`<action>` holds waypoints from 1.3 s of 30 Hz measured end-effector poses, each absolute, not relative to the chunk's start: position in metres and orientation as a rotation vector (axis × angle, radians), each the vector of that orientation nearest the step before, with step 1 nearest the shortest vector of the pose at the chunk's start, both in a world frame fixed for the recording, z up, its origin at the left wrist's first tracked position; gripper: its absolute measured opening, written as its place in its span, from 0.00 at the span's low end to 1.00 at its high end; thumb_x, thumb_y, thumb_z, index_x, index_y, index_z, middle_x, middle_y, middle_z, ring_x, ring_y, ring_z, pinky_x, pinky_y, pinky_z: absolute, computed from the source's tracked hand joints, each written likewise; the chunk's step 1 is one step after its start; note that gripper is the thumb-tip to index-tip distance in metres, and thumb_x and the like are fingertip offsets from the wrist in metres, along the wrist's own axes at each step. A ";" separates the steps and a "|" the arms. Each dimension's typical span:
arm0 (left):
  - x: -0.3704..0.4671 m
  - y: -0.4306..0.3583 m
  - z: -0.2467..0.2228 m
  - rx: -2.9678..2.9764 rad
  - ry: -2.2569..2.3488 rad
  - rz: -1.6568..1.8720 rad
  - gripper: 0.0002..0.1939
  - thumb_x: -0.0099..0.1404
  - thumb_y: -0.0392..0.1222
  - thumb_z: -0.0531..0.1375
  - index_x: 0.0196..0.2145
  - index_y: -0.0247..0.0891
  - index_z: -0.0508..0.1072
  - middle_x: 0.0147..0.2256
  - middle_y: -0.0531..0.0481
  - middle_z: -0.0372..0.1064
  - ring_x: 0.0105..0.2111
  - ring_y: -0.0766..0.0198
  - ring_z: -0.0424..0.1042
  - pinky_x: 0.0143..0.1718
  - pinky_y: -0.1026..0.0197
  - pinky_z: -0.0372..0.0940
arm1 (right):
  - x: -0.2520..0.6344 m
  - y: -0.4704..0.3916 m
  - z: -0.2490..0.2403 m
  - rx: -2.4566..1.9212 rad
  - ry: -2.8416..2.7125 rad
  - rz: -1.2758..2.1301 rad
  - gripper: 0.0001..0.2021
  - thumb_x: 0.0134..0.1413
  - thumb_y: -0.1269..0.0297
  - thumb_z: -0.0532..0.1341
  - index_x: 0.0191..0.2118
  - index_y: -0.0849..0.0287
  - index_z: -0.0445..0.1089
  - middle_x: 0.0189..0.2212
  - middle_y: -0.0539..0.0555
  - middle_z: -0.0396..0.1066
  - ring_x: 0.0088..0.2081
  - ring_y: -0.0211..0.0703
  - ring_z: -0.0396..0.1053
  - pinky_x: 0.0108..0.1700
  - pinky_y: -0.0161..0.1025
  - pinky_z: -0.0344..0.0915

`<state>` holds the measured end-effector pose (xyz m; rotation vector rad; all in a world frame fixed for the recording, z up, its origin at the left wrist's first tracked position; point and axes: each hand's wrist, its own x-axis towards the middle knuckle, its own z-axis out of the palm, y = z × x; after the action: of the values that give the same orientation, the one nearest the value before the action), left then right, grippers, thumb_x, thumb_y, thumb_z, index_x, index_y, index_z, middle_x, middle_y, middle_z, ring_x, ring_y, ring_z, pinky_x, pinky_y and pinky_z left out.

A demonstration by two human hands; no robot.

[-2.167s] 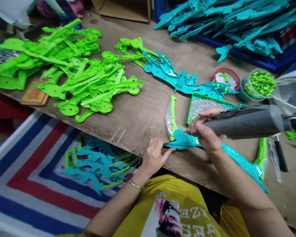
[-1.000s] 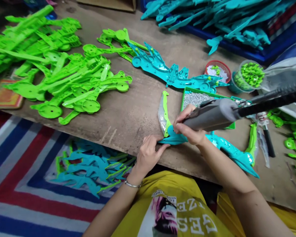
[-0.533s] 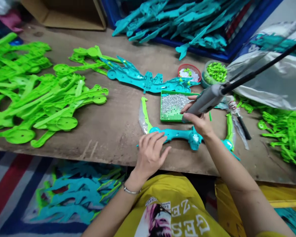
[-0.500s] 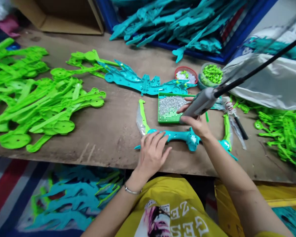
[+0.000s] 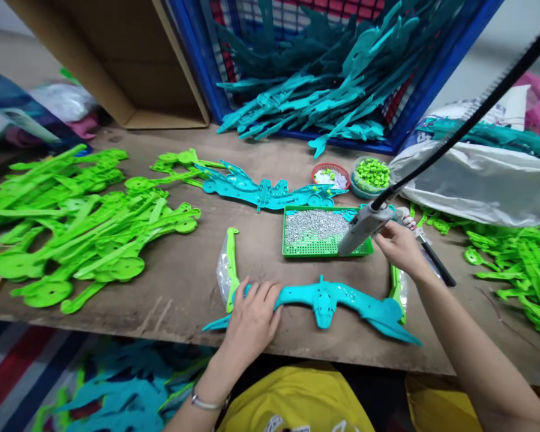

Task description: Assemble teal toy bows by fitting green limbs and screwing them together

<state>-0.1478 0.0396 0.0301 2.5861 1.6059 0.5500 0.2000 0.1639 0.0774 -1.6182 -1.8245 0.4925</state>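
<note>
1. My left hand [image 5: 251, 318] lies flat, fingers spread, pressing the left end of the teal part [image 5: 324, 298]; it grips nothing.
2. My right hand [image 5: 398, 247] is closed around the grey driver [image 5: 364, 226], tip down over the green tray [image 5: 326, 249] of screws.
3. The teal part is long, winged and pointed at both ends, with a knob at its middle, lying at the bench [image 5: 184, 288] front edge just below the tray.

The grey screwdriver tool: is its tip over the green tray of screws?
Yes, the right hand holds the grey screwdriver tool with its tip at the green tray of screws.
</note>
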 end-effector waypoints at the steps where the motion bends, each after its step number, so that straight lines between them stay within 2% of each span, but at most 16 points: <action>1: -0.152 0.037 0.030 2.576 1.618 0.551 0.15 0.68 0.33 0.56 0.51 0.38 0.68 0.46 0.44 0.74 0.45 0.50 0.72 0.59 0.39 0.55 | 0.201 0.173 0.076 -1.601 -1.880 0.441 0.10 0.52 0.65 0.59 0.37 0.58 0.75 0.34 0.56 0.79 0.36 0.49 0.76 0.41 0.46 0.72; 4: -0.159 0.032 0.030 2.544 1.660 0.563 0.14 0.67 0.32 0.54 0.50 0.39 0.67 0.44 0.45 0.74 0.45 0.50 0.71 0.61 0.38 0.53 | 0.196 0.209 0.068 -1.502 -2.009 0.368 0.10 0.54 0.63 0.58 0.37 0.59 0.76 0.31 0.57 0.79 0.36 0.51 0.76 0.39 0.44 0.72; 8: -0.161 0.031 0.029 2.497 1.657 0.593 0.16 0.67 0.32 0.55 0.52 0.40 0.67 0.48 0.45 0.73 0.51 0.49 0.69 0.63 0.37 0.51 | 0.172 0.257 0.059 -1.410 -2.111 0.386 0.11 0.58 0.61 0.57 0.40 0.58 0.76 0.32 0.57 0.79 0.32 0.46 0.75 0.36 0.41 0.72; 12: -0.160 0.033 0.029 2.477 1.645 0.601 0.17 0.68 0.35 0.57 0.54 0.41 0.67 0.49 0.45 0.73 0.51 0.50 0.70 0.62 0.37 0.52 | 0.139 0.282 0.050 -1.284 -2.285 0.350 0.08 0.57 0.64 0.59 0.39 0.57 0.75 0.36 0.56 0.78 0.37 0.44 0.75 0.41 0.40 0.71; 16: -0.159 0.034 0.030 2.475 1.663 0.610 0.18 0.67 0.36 0.57 0.54 0.40 0.68 0.49 0.45 0.74 0.49 0.51 0.71 0.61 0.38 0.53 | 0.121 0.290 0.042 -1.227 -2.420 0.225 0.08 0.55 0.66 0.60 0.40 0.59 0.74 0.39 0.60 0.76 0.42 0.50 0.72 0.46 0.45 0.67; 26: -0.159 0.033 0.033 2.471 1.670 0.576 0.17 0.68 0.36 0.57 0.53 0.40 0.70 0.48 0.44 0.75 0.48 0.50 0.72 0.60 0.38 0.54 | 0.112 0.291 0.040 -1.270 -2.602 0.015 0.10 0.55 0.70 0.56 0.40 0.62 0.72 0.33 0.62 0.75 0.34 0.49 0.69 0.34 0.42 0.57; 33: -0.159 0.033 0.032 2.467 1.662 0.586 0.16 0.69 0.36 0.57 0.54 0.40 0.69 0.49 0.45 0.75 0.49 0.50 0.72 0.61 0.39 0.53 | 0.117 0.285 0.047 -1.241 -2.661 -0.036 0.14 0.59 0.70 0.52 0.45 0.62 0.72 0.36 0.62 0.77 0.34 0.48 0.72 0.34 0.42 0.60; 39: -0.159 0.033 0.031 2.463 1.663 0.597 0.16 0.69 0.37 0.57 0.54 0.40 0.69 0.48 0.45 0.75 0.48 0.50 0.72 0.61 0.39 0.53 | 0.110 0.285 0.048 -1.283 -2.673 -0.091 0.07 0.56 0.68 0.57 0.39 0.58 0.71 0.34 0.59 0.76 0.34 0.47 0.69 0.33 0.41 0.57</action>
<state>-0.1591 0.0329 0.0308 2.4627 1.6633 0.5974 0.1095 0.2849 0.0482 -1.2833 -2.6733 -0.0911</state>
